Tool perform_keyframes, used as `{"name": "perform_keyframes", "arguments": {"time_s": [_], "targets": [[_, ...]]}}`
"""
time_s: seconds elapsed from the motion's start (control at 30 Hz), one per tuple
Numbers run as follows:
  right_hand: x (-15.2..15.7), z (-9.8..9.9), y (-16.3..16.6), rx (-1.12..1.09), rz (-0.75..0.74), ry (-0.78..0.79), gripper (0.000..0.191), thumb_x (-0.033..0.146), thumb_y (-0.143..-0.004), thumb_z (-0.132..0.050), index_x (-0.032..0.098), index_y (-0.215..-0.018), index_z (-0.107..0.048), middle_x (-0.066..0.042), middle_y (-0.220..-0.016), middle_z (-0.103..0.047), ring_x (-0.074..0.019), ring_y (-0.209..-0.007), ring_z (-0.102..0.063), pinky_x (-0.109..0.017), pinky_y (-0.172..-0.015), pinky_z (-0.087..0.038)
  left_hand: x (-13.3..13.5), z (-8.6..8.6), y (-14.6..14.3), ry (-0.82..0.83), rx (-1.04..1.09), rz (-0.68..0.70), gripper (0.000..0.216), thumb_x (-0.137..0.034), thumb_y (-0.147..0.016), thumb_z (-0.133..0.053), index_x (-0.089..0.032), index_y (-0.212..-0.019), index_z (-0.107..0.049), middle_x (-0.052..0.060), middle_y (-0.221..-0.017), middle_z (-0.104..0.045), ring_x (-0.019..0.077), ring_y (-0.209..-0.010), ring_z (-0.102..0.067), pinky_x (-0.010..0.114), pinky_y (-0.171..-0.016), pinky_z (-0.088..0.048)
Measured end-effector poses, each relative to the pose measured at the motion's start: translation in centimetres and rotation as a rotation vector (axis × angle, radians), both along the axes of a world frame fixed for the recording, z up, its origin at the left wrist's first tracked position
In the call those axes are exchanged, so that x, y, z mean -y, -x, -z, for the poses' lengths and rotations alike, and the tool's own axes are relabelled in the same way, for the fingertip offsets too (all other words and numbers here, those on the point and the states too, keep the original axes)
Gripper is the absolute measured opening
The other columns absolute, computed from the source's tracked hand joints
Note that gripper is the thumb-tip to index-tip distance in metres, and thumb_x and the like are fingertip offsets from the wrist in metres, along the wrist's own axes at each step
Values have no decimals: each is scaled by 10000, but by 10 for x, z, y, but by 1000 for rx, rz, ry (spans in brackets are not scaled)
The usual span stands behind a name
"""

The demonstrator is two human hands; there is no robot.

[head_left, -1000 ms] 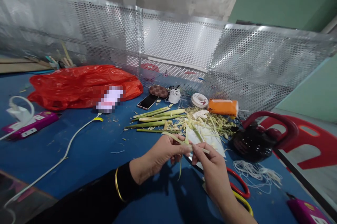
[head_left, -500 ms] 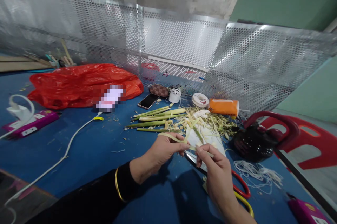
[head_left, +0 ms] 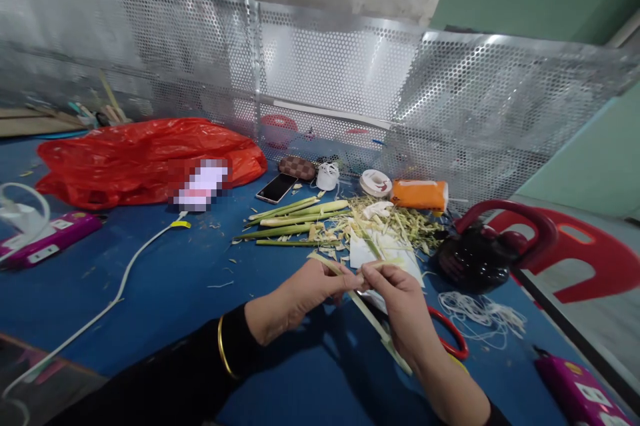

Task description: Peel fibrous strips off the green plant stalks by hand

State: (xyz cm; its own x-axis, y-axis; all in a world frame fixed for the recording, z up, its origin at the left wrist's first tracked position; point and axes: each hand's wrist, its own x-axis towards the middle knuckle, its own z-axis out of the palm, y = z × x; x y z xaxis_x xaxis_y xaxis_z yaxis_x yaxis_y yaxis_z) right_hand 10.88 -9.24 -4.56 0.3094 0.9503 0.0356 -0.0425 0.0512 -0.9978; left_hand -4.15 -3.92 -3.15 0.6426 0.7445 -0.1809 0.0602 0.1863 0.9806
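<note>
Pale green plant strips [head_left: 373, 318] cross between my hands, one trailing down toward the lower right. My left hand [head_left: 313, 286] is closed around them, thumb and fingertips pinched together. Against its fingertips, my right hand [head_left: 397, 296] also pinches the strips, with a short end sticking out above its knuckles. Under the right hand lie scissors, their red handle [head_left: 453, 336] showing and the blades partly hidden. Behind the hands are several green stalks [head_left: 295, 216], and a heap of shredded plant scraps [head_left: 413, 229] beside a white paper sheet [head_left: 360, 253].
A black kettle [head_left: 470, 256] and tangled white string [head_left: 483, 316] stand at the right. Farther back are a ribbon spool [head_left: 375, 183], an orange packet [head_left: 420, 195] and a dark phone [head_left: 277, 188]. A red plastic bag [head_left: 145, 159], white cable [head_left: 137, 256] and purple power strip [head_left: 63, 239] occupy the left.
My hands have come together, fingertips now meeting. One strip has swung round to hang down toward the lower right. The whole view has shifted slightly.
</note>
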Motion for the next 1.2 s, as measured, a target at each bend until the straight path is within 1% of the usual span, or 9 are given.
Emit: {"name": "perform_keyframes", "arguments": {"time_s": [0.13,0.3,0.43,0.53,0.63,0.7,0.8,1.03,1.2], "targets": [[-1,8,1,81,58,-49,295,388,-699,-726,174,-536,-604,7,-587,-569,-141,-611,-490,-267,-623,-397,1,11,-5,53,2,-2,184,-292,-587,-745,-128,-617,-667,-35,-507,-498,95,-509,-395,233,-501,-285],[-3,13,-6,214,79,-51,268,409,-733,-674,171,-619,-628,-21,-662,-604,-167,-638,-528,-289,-614,-427,1,14,-6,42,-11,75,136,-251,-594,-708,-119,-626,-701,-21,-545,-534,90,-514,-402,231,-502,-290],[-3,5,-19,598,292,-204,385,400,-788,-638,188,-1109,-638,-90,-957,-642,-245,-891,-586,-364,-762,-469,2,13,-4,-23,-44,153,136,-258,-619,-691,-123,-614,-705,-44,-493,-483,82,-474,-364,238,-473,-245],[-2,-2,-19,864,174,-294,255,361,-830,-603,220,-1017,-703,-103,-997,-655,-265,-960,-583,-408,-860,-439,4,16,-5,-78,-38,194,131,-255,-628,-684,-129,-633,-720,-42,-521,-533,97,-537,-427,227,-541,-325],[0,-2,-10,733,-165,-179,194,325,-840,-584,211,-781,-730,-65,-828,-683,-220,-813,-621,-346,-778,-468,6,20,-8,-77,-28,202,159,-219,-635,-638,-135,-710,-751,-19,-631,-643,138,-685,-543,231,-698,-404],[1,-1,-2,530,-252,-60,181,324,-807,-613,195,-734,-716,-42,-752,-674,-192,-726,-618,-297,-679,-475,7,22,-9,-58,-42,208,184,-198,-628,-615,-131,-730,-754,-15,-649,-657,147,-721,-566,235,-735,-414],[3,0,5,351,-196,41,146,323,-725,-679,180,-700,-695,-18,-699,-649,-163,-636,-578,-260,-570,-445,8,21,-10,-40,-39,208,151,-165,-615,-594,-134,-673,-730,-32,-609,-619,128,-690,-545,221,-711,-407],[4,1,7,270,-159,41,166,305,-715,-687,175,-649,-606,20,-595,-552,-104,-519,-445,-219,-462,-354,9,20,-8,-96,-165,172,105,-228,-638,-633,-136,-598,-665,-85,-443,-365,66,-459,-304,198,-450,-273],[4,7,5,263,-135,33,184,336,-781,-626,188,-701,-551,47,-577,-486,-93,-481,-388,-221,-439,-323,10,14,-5,56,-170,306,207,-334,-702,-604,-142,-688,-678,-49,-473,-514,84,-386,-441,209,-417,-392]]}}
